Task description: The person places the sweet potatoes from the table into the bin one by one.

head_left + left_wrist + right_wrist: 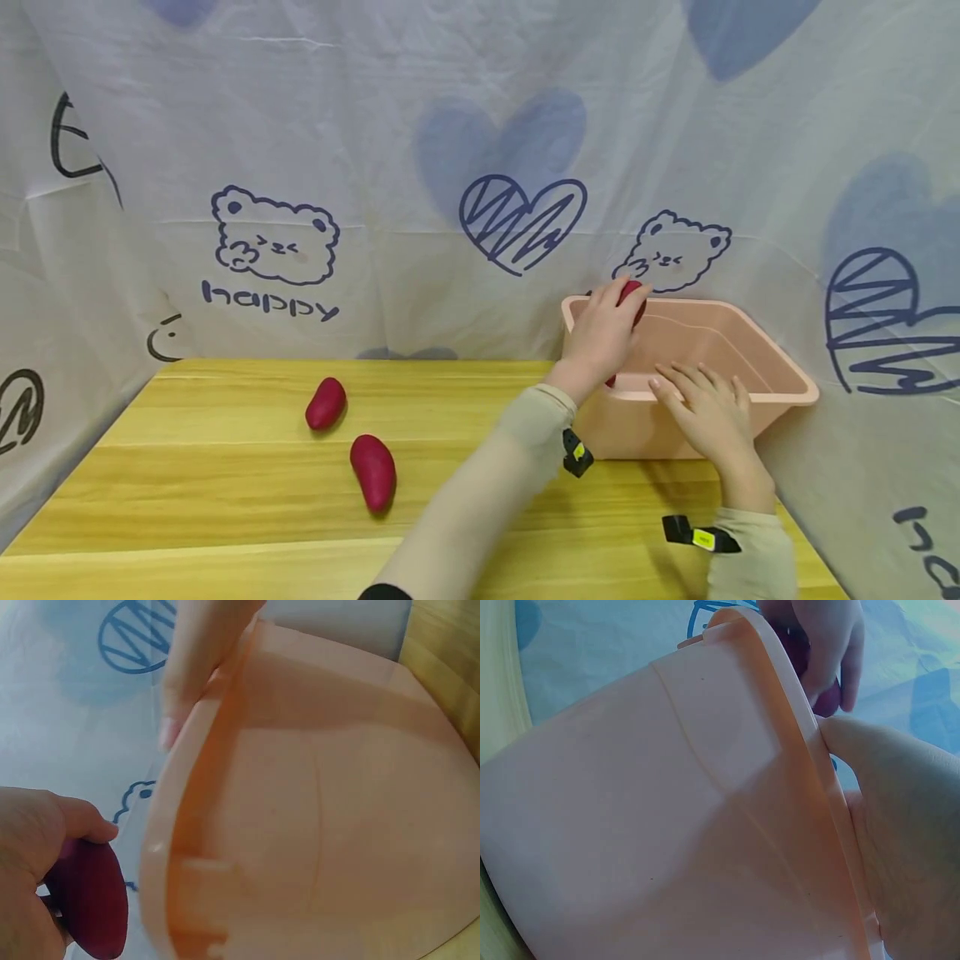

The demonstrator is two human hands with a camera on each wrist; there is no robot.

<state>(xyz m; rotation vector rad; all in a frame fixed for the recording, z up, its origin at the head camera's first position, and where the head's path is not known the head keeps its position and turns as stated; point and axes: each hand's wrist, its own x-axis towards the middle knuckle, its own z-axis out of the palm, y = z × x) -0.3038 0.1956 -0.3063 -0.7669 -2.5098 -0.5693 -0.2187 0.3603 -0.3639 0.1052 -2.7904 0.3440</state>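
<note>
My left hand (600,333) holds a smooth dark red mango-shaped fruit (633,302) above the left end of a pink plastic bin (697,396). In the left wrist view, the thumb and fingers are around the fruit (94,900), beside the bin's rim (154,855). My right hand (708,408) rests over the bin's near rim, its fingers extended over the opening. A bit of another red thing (611,381) shows inside the bin near the rim, mostly hidden by the left wrist.
Two more dark red mango-shaped fruits, one farther back (326,404) and one nearer (373,473), lie on the wooden table (225,500) left of the left arm. A patterned white cloth (390,208) hangs behind the table and along its sides.
</note>
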